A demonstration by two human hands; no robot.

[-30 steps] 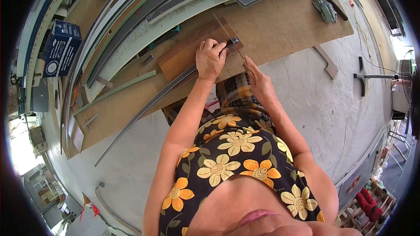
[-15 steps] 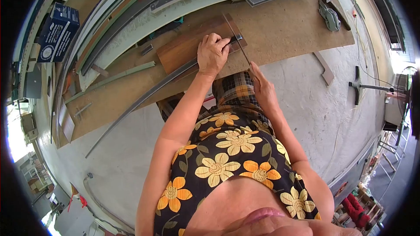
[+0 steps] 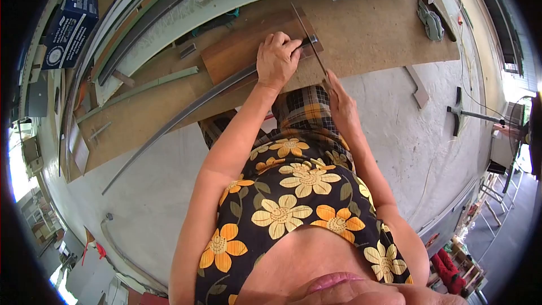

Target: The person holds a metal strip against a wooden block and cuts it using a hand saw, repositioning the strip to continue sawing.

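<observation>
My left hand point(image 3: 278, 61) presses a long dark grey strip point(image 3: 186, 107) onto a brown wooden board point(image 3: 228, 51), thumb and fingers closed near the strip's right end. In my right hand point(image 3: 342, 104) is a thin, straight saw blade point(image 3: 301, 21), held by its near end. The blade crosses the strip just right of my left fingers, close to the shiny cut end point(image 3: 314, 39). Whether it has a handle is hidden by the fingers. The strip's other end reaches past the table edge at lower left.
Long strips and panels point(image 3: 169, 34) lie stacked along the back of the worktable point(image 3: 372, 39). A blue box point(image 3: 70, 31) stands at far left. A grey-green glove-like item point(image 3: 432, 22) lies at the right, and a black T-shaped stand point(image 3: 457, 112) is beyond the table.
The view has shifted slightly. The saw blade and my right hand have slid a little forward, away from my body; my left hand keeps its hold on the strip.
</observation>
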